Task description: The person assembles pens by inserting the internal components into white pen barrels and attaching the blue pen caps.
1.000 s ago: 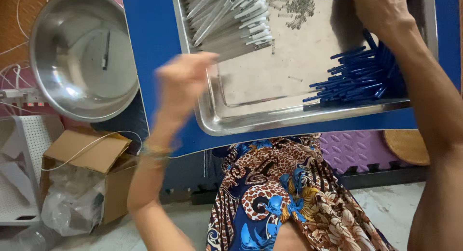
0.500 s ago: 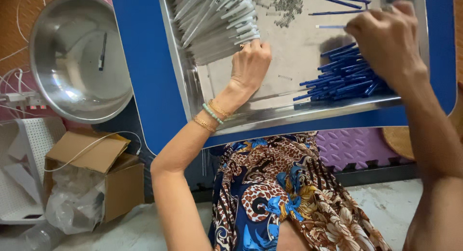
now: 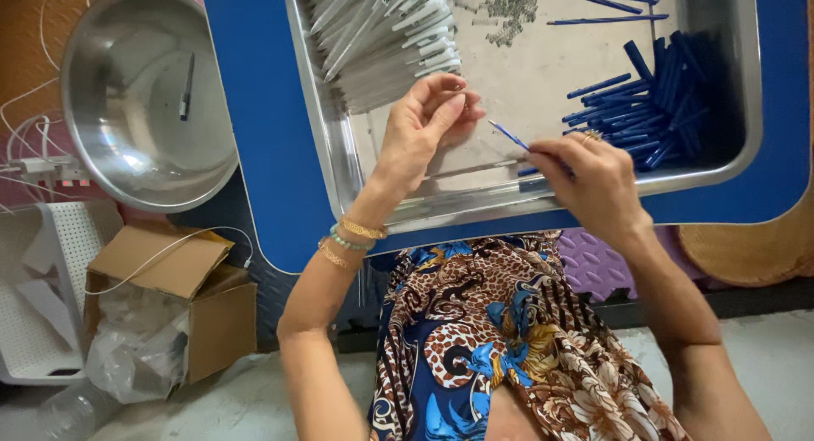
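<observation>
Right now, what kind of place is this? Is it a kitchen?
Probably not a kitchen. It looks like a small home workshop for putting pens together. The steel tray holds a pile of blue pen parts and a pile of white pen barrels, and a cardboard box sits on the floor.

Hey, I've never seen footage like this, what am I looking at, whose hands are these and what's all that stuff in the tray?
There is no machine here: a person wears a camera on the head, so the single picture looks down at their own two bare hands. They sit at a blue table with a metal tray on it. In the tray lie a pile of white tubes, a heap of blue pen parts and a scatter of tiny metal bits. The right hand pinches a thin blue refill. The left hand holds a clear tube beside it. To the left sits a steel bowl with one pen inside.
</observation>
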